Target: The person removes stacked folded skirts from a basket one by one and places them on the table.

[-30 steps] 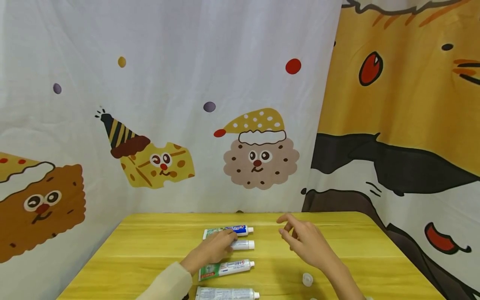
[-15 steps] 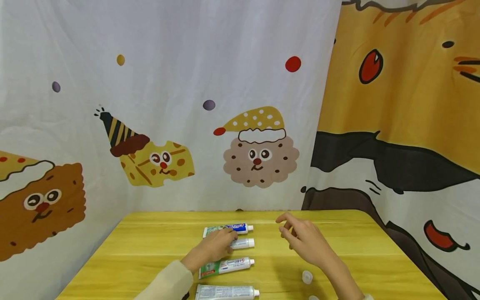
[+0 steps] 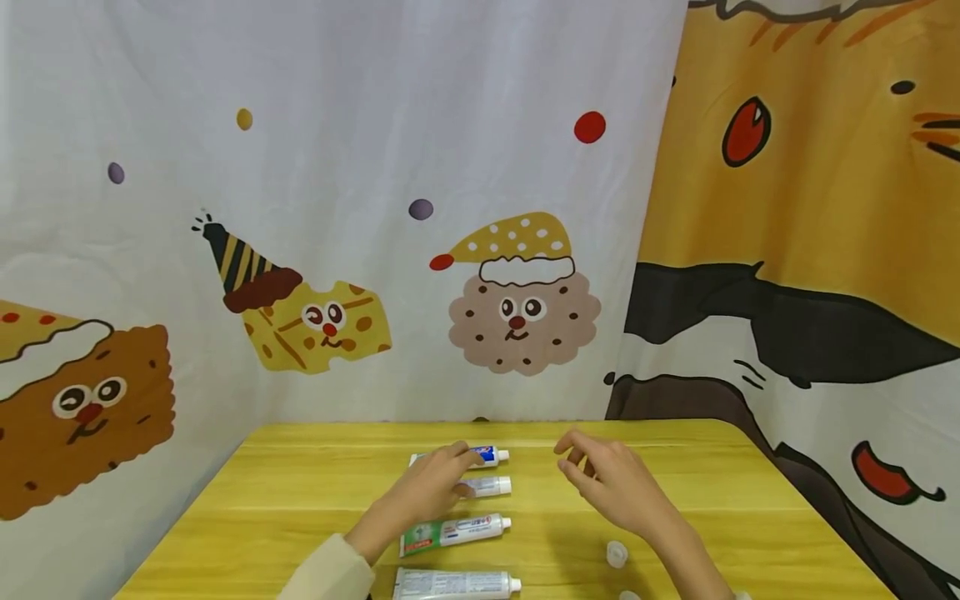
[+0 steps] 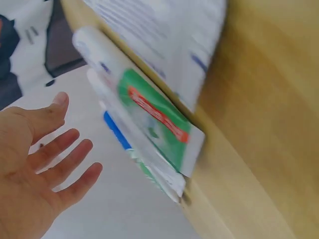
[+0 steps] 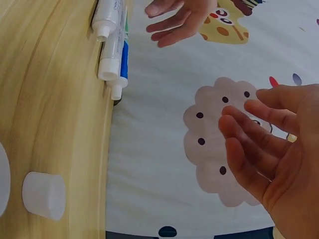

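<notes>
Toothpaste tubes lie in a column on the yellow table, their nozzle ends to the right. The blue-and-green tube (image 3: 489,456) is farthest back; before it lies a white tube (image 3: 489,487) with a wide white cap (image 5: 109,68). A green-and-white tube (image 3: 457,532) and a pale printed tube (image 3: 453,585) are nearer the front. My left hand (image 3: 429,483) hovers above the two back tubes, partly hiding them; the left wrist view shows its fingers apart and holding nothing. In the air to the right, my right hand (image 3: 615,483) holds nothing, its fingers loosely bent.
Two small white caps lie near my right forearm: one cap (image 3: 617,554) and another cap (image 3: 628,595) at the frame's bottom edge. Behind the table's (image 3: 300,467) far edge hangs a curtain (image 3: 420,108) with cartoon prints.
My left hand has lifted off the white tube and come slightly up, its fingers looser. The right hand stays almost where it was.
</notes>
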The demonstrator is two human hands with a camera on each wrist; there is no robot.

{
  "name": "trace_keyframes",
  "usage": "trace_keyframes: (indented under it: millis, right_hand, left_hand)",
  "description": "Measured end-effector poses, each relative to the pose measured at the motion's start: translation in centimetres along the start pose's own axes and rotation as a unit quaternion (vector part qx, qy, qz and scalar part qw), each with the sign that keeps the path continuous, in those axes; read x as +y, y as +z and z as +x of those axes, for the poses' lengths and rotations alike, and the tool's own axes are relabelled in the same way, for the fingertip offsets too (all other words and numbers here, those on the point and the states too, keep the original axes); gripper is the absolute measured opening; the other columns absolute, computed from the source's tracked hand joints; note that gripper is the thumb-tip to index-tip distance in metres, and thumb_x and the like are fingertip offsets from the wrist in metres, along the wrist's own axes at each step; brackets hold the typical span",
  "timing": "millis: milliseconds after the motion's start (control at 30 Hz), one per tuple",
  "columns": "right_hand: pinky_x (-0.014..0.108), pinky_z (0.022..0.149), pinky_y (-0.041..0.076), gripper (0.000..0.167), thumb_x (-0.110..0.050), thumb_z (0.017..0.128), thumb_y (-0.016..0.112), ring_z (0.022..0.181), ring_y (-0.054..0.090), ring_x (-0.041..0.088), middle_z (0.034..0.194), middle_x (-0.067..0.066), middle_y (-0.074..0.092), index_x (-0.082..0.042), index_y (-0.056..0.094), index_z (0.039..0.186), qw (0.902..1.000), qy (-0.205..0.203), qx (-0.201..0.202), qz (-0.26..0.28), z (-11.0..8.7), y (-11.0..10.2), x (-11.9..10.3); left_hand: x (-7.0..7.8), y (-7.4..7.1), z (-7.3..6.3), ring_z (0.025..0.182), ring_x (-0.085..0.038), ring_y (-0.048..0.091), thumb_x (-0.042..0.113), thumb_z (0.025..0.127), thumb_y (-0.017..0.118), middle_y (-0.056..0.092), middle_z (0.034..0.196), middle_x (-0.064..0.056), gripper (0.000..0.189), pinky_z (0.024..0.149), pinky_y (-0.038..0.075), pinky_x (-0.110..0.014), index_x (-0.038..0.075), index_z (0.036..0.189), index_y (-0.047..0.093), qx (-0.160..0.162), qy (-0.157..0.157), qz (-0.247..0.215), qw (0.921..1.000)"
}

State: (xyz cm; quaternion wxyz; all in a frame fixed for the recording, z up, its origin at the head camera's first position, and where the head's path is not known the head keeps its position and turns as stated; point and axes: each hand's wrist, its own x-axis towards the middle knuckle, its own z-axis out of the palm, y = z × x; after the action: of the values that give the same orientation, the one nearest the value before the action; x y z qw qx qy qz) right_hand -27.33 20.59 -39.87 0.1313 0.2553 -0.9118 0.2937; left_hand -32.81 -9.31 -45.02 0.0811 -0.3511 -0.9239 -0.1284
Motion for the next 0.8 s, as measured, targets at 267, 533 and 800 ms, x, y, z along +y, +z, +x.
trace_keyframes:
  millis: [267,533,800]
  right_hand:
    - [0.019,0.060,0.049,0.006,-0.028,0.100,0.069,0.070,0.058,-0.007,0.086,-0.018,0.069,-0.027,0.069,0.105,0.9992,0.013,-0.031,-0.021,-1.2,-0.4,0.5]
    - [0.020,0.060,0.050,0.014,-0.030,0.093,0.078,0.072,0.058,-0.007,0.095,-0.011,0.069,-0.027,0.070,0.104,0.9940,0.009,-0.105,-0.030,-2.9,-0.4,2.7]
    - [0.025,0.064,0.050,0.019,-0.026,0.088,0.080,0.080,0.060,0.000,0.100,-0.009,0.069,-0.023,0.072,0.106,0.9813,0.028,-0.189,-0.020,-4.7,-0.2,5.5]
  left_hand:
    - [1.3,-0.2,-2.4,0.109,-0.017,0.069,0.033,0.096,0.073,0.069,0.123,0.002,0.038,0.089,0.059,-0.031,0.015,0.129,0.068,-0.006,-0.024,-0.073,0.9970]
    - [1.8,-0.4,-3.4,0.113,-0.017,0.068,0.039,0.097,0.071,0.072,0.122,0.002,0.037,0.092,0.059,-0.034,0.015,0.125,0.072,-0.041,-0.047,-0.138,0.9885]
    - [1.7,-0.5,-3.6,0.117,-0.019,0.066,0.033,0.094,0.076,0.071,0.126,0.002,0.037,0.095,0.058,-0.037,0.014,0.126,0.071,-0.059,-0.059,-0.143,0.9862]
